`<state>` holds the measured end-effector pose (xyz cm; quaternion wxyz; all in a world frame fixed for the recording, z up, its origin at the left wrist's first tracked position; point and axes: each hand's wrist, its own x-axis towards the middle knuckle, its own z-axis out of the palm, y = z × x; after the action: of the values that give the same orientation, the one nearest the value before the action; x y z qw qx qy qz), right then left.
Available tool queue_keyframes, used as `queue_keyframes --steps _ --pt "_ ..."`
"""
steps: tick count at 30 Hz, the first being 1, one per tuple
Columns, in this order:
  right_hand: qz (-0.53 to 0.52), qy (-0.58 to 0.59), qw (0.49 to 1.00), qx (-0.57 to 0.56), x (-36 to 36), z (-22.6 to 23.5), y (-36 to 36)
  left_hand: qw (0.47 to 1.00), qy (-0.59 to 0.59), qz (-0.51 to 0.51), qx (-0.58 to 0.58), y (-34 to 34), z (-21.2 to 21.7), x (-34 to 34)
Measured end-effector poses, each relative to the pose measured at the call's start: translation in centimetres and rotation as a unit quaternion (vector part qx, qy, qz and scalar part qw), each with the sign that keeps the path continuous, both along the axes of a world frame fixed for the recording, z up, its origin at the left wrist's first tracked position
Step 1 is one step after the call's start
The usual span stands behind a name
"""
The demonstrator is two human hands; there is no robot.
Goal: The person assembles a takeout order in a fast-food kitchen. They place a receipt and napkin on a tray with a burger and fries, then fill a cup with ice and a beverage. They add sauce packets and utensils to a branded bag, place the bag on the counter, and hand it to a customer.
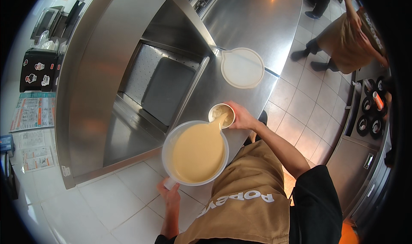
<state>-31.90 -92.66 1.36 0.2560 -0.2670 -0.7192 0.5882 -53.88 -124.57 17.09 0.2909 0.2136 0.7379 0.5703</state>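
With my left hand (171, 193) closed round its handle, I hold a large translucent pitcher (165, 154) tilted toward the right. Thick pale-yellow liquid (197, 151) fills much of it and runs over the spout into a paper cup (210, 116). My right hand (241, 115) grips that cup from its right side, close under the spout. Something pale shows inside the cup; I cannot make out whether it is only the liquid. Beyond the cup, a round translucent lid (243, 68) with a spout-shaped tab lies flat on the steel counter.
A steel counter (253, 18) runs away from me. On its left, a recessed steel bay holds a dark grey tray (167, 89) on a perforated surface. Another person in a brown apron (339, 42) stands across the tiled floor, near a cabinet with cup dispensers (371, 108).
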Motion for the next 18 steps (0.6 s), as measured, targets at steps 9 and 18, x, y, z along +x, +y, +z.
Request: queue_keyframes --steps 9,18 --pt "-0.006 0.006 1.0 0.02 -0.16 -0.21 -0.13 1.0 -0.012 -0.013 0.001 -0.07 0.29 0.02" --pt "-0.018 0.024 0.998 -0.053 -0.21 0.06 -0.32 0.999 -0.031 -0.01 -0.012 0.47 0.86 0.3"
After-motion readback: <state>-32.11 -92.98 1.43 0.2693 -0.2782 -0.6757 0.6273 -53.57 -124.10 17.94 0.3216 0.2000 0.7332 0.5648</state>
